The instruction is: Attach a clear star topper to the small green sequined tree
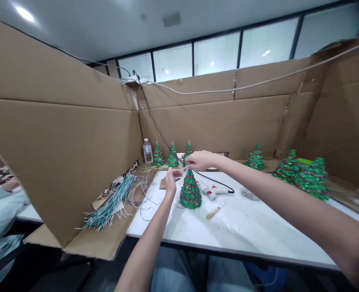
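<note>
A small green tinsel Christmas tree (191, 194) with red garland and tiny ornaments stands upright on the white table in front of me. My right hand (199, 160) is over its tip, fingers pinched together; whatever is between them is too small to make out. Just left of the treetop, my left hand (171, 178) has its fingers loosely stretched toward the tip, with nothing seen in them. Behind the tree to the right lies a white glue gun (214, 192) with a black cord. A tool with a pale handle (213, 213) rests nearer the table's front.
Cardboard walls (100, 142) enclose the table (179, 228). Bundled teal-and-white wires (111, 205) lie left. A water bottle (147, 151) and more trees (157, 156) stand behind; further trees (313, 180) stand right. Clear coiled material (249, 194) lies near my right forearm.
</note>
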Motion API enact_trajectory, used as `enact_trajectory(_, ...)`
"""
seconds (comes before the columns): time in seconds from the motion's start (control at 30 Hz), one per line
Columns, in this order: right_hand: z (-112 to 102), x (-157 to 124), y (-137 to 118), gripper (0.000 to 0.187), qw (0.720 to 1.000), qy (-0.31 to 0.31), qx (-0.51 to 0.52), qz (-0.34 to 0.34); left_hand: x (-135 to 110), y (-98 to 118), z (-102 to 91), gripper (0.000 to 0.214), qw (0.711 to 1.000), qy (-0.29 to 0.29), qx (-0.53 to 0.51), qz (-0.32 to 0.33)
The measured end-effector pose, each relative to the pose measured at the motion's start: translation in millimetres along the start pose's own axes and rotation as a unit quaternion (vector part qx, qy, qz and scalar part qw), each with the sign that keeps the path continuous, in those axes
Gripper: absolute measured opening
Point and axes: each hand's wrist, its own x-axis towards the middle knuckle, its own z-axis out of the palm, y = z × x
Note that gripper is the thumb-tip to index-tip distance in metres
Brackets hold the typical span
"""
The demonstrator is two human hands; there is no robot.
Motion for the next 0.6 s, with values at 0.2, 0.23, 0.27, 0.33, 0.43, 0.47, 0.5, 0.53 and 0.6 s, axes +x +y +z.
enact_trajectory(0.2, -18, 11, -9, 0.023, 0.993, -0.093, -0.075, -0.025, -6, -25, -27.2, 0.033, 0.998, 0.044, -0.009, -0.042)
enact_trajectory(0.23, -20, 12, -11, 0.022, 0.991, -0.097, -0.085, -0.029, -5, -26, -28.5, 0.033, 0.998, 0.049, -0.012, -0.047)
enact_trajectory(0.27, -22, 13, -13, 0.022, 0.99, -0.098, -0.094, -0.032, -4, -27, -29.3, 0.033, 0.997, 0.052, -0.014, -0.052)
enact_trajectory(0.33, -27, 12, -16, 0.021, 0.99, -0.09, -0.107, -0.033, -2, -26, -30.4, 0.033, 0.996, 0.058, -0.02, -0.061)
enact_trajectory(0.43, -37, 9, -19, 0.019, 0.991, -0.054, -0.117, -0.027, -1, -25, -32.4, 0.033, 0.995, 0.066, -0.029, -0.071)
enact_trajectory(0.47, -41, 8, -19, 0.019, 0.992, -0.042, -0.118, -0.026, -1, -24, -33.2, 0.033, 0.995, 0.068, -0.031, -0.073)
enact_trajectory(0.5, -44, 7, -20, 0.019, 0.992, -0.031, -0.118, -0.025, -1, -23, -33.9, 0.033, 0.994, 0.071, -0.034, -0.075)
enact_trajectory(0.53, -47, 6, -20, 0.019, 0.993, -0.023, -0.117, -0.025, -1, -23, -34.7, 0.033, 0.994, 0.074, -0.036, -0.075)
enact_trajectory(0.6, -50, 6, -20, 0.021, 0.993, -0.006, -0.114, -0.028, -1, -22, -35.9, 0.033, 0.993, 0.079, -0.038, -0.074)
